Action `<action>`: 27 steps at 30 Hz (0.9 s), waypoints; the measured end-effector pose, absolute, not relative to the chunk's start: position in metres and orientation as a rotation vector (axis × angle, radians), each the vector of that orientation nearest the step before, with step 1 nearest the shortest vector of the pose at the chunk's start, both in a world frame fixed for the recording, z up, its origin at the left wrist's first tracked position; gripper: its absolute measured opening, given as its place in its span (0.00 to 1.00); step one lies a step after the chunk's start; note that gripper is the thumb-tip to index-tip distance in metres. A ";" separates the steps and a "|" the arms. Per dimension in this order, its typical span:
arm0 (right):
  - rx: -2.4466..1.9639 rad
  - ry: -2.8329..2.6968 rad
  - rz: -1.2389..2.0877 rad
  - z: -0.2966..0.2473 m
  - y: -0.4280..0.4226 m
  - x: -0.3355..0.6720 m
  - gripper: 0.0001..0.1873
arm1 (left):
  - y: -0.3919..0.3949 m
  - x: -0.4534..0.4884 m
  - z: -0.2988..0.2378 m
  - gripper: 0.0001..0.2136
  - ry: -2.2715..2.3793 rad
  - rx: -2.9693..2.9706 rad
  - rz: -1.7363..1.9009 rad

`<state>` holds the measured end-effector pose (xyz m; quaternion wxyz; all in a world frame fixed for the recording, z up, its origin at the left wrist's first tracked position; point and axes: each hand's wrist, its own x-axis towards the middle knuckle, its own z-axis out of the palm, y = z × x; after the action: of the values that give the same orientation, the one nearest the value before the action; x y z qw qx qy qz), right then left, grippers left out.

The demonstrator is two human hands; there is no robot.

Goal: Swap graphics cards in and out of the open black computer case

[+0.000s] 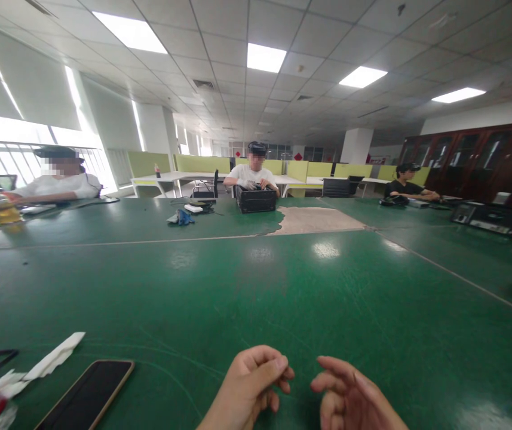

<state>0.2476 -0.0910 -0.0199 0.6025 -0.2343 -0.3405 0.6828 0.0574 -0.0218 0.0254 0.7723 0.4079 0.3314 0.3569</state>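
Both hands rest low at the near edge of the green tabletop (256,286), close together but apart. The left hand (249,388) has its fingers curled loosely inward and holds nothing; the right hand (354,397) has its fingers half open, also empty. The nearest thing is a dark phone (88,394), lying flat to the left of the left hand, beside a white paper strip (54,357). I think a careless sweep of the left arm could push the phone off the near edge
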 end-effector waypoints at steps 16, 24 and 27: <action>-0.244 -0.570 1.735 -0.003 -0.085 0.246 0.19 | -0.015 0.059 0.024 0.21 0.547 0.438 0.843; -0.225 -0.587 1.740 -0.010 -0.087 0.245 0.16 | -0.022 0.056 0.029 0.18 0.417 0.307 0.791; -0.231 -0.588 1.746 -0.008 -0.088 0.244 0.15 | -0.023 0.057 0.031 0.17 0.389 0.281 0.780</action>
<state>0.2445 -0.0880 -0.0081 0.5989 -0.0997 -0.2536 0.7530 0.0567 -0.0227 0.0307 0.8969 0.1356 0.1879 0.3766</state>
